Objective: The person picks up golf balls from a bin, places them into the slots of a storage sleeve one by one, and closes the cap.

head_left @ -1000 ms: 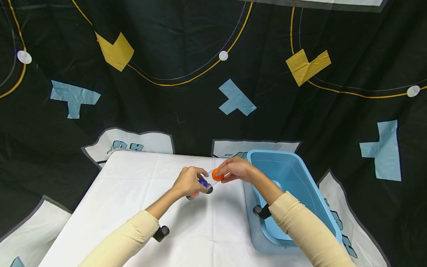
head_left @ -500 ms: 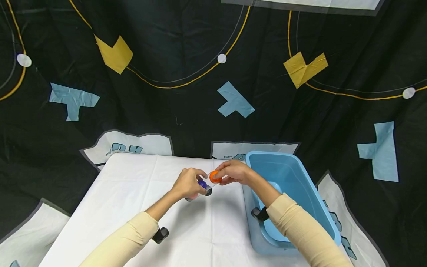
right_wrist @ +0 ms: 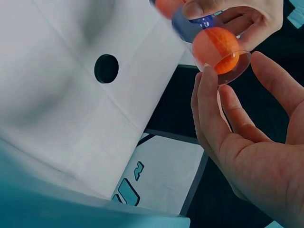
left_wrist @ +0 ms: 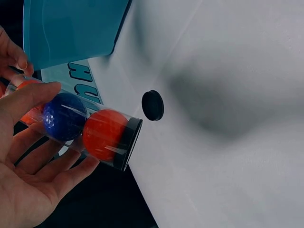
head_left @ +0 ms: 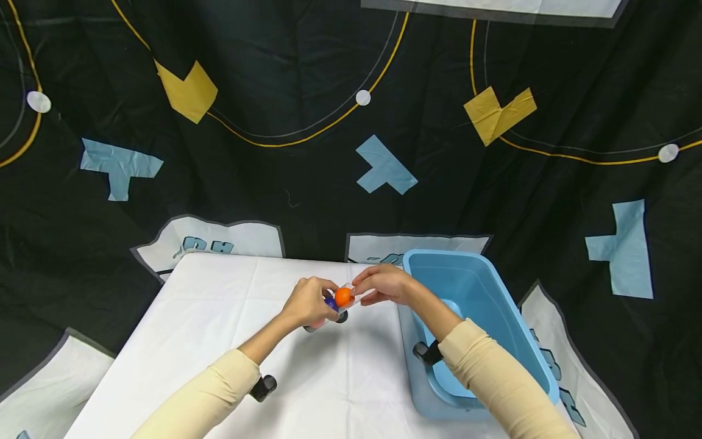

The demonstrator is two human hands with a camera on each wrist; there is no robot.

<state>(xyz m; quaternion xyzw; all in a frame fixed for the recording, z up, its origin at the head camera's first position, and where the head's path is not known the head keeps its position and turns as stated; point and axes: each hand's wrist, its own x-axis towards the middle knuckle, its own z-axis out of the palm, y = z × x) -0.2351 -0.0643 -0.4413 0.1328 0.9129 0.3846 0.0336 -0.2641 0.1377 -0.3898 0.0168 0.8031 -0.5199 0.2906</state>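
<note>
My left hand grips a clear plastic tube tilted above the table. Inside it are a red-orange ball by the black end cap, a blue ball in the middle, and an orange ball just inside the uncapped end. At that end, my right hand has its fingers spread loosely around the rim, holding no ball. Whether its fingertips touch the rim is hard to tell. A loose black cap lies on the white table below the tube.
A light blue plastic tub stands on the table's right side, beneath my right forearm. White cloth covers the table. Behind hangs a black backdrop with taped shapes.
The orange ball has left my right fingers and slid into the tube toward the blue ball. My right fingers have loosened. The left hand keeps its grip.
</note>
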